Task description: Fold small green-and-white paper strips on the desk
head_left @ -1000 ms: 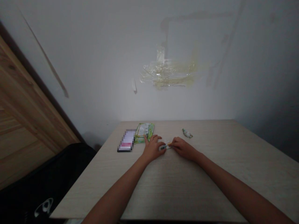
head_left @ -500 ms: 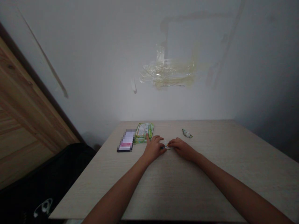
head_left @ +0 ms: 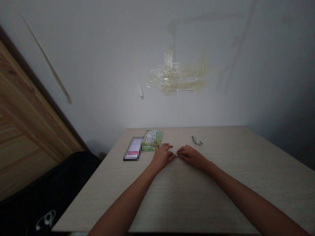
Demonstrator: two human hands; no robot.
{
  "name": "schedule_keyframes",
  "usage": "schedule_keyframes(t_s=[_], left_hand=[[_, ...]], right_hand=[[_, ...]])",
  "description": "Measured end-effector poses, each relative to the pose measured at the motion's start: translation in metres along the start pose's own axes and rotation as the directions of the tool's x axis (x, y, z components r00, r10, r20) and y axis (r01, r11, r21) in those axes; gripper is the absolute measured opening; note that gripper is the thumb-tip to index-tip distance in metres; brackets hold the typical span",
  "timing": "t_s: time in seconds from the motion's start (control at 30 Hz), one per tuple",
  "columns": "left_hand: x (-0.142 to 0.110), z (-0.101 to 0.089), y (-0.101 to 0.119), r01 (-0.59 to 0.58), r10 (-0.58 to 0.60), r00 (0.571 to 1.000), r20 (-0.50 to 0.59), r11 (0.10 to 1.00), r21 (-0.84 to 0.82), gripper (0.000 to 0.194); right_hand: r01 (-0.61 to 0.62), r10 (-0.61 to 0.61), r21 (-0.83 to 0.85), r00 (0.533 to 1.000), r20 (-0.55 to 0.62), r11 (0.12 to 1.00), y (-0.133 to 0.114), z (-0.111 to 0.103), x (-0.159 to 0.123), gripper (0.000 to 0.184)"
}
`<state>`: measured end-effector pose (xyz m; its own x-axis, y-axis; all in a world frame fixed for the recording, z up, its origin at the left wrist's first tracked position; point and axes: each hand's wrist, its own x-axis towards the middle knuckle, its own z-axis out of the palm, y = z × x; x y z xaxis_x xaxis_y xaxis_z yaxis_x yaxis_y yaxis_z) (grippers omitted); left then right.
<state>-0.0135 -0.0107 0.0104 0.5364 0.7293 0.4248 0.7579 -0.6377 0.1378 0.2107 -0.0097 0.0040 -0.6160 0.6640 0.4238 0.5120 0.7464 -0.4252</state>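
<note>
Both my hands meet over the middle of the table around a small, pale folded piece (head_left: 176, 154), perhaps paper or wrapper; mostly hidden by fingers, its exact kind cannot be made out. My left hand (head_left: 162, 154) pinches its left end between thumb and index finger, the other fingers spread out. My right hand (head_left: 190, 154) has its fingertips pressed together on the right end. Behind my left hand lie green-and-white printed sheets or packets (head_left: 153, 136), overlapping one another. A twisted or folded green-and-white piece (head_left: 197, 140) rests beyond my right hand, apart from it.
A phone (head_left: 133, 149) with a blurred screen lies left of the printed sheets. The pale wooden table (head_left: 192, 196) meets a wall (head_left: 103, 65) with peeling clear tape (head_left: 176, 78). To the left are a dark bag-like thing (head_left: 61, 177) and wooden boards (head_left: 29, 118).
The small piece between my fingers shows less than before, more folded or covered, and my fingertips have drawn slightly closer around it. Phone, sheets and the other folded piece stay in place.
</note>
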Motion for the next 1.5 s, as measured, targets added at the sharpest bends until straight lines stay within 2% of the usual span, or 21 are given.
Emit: schedule_keyframes(t_s=[0.2,0.67,1.1,1.5], left_hand=[[-0.0007,0.0049,-0.0025,0.015,-0.016,1.0,-0.024,1.0,-0.02,0.015],[-0.0008,0.0081,-0.0087,0.051,-0.05,0.999,0.015,0.996,-0.079,0.016],[-0.0005,0.0069,-0.0069,-0.009,0.009,1.0,-0.011,0.999,-0.053,0.017],[0.0002,0.0088,-0.0071,0.005,-0.007,1.0,-0.023,0.998,-0.061,0.015]], right_hand=[[-0.003,0.003,0.011,1.0,0.003,1.0,0.0042,0.0021,0.0007,0.024],[-0.011,0.011,0.048,1.0,0.001,0.999,0.0091,0.0015,0.0003,0.02],[0.007,-0.007,0.004,1.0,-0.011,1.0,0.0074,0.0019,0.0014,0.02],[-0.013,0.015,0.055,0.999,-0.031,0.998,0.0066,0.002,0.002,0.019]])
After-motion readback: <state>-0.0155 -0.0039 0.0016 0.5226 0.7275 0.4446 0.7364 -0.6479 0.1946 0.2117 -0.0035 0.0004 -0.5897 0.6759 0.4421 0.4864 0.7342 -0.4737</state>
